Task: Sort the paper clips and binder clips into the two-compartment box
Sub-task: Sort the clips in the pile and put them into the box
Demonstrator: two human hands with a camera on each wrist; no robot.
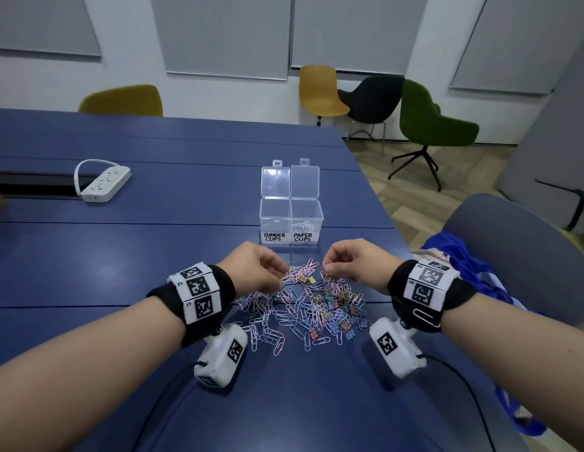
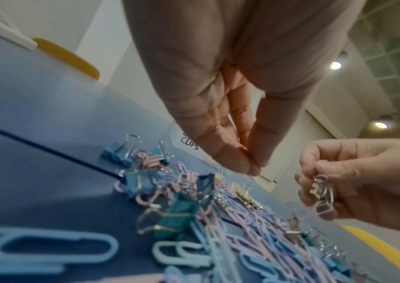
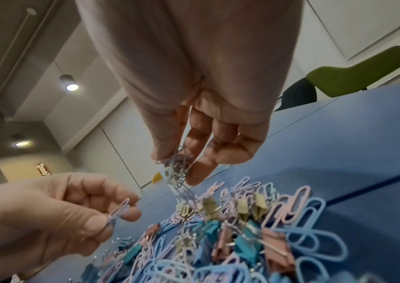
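1. two handwritten labels front the clear two-compartment box [image 1: 291, 220] at the centre of the head view: "binder clips" on the left compartment, "paper clips" on the right. from the left wrist only the word "clips" shows, the rest behind the fingers.
2. the box's two lids stand open; a few paper clips lie in the right compartment, while the left one's contents are hard to make out through the plastic.
3. the mixed pile [image 1: 303, 305] of pastel paper clips and small binder clips sprawls on the blue table [image 1: 153, 256] just below the box, too tangled to count.
4. the left hand [image 1: 258, 269], at the pile's upper left edge, pinches a pink paper clip [image 3: 118, 210] between thumb and fingertips.
5. the right hand [image 1: 352, 261], at the pile's upper right, pinches a small bunch of clips [image 3: 177, 168], seemingly paper clips with a binder clip caught among them; blur hides the number.
6. one loose paper clip [image 1: 422, 316] sits on the right wristband.
7. one white power strip [image 1: 104, 181] lies at the left; four chairs stand beyond the table.
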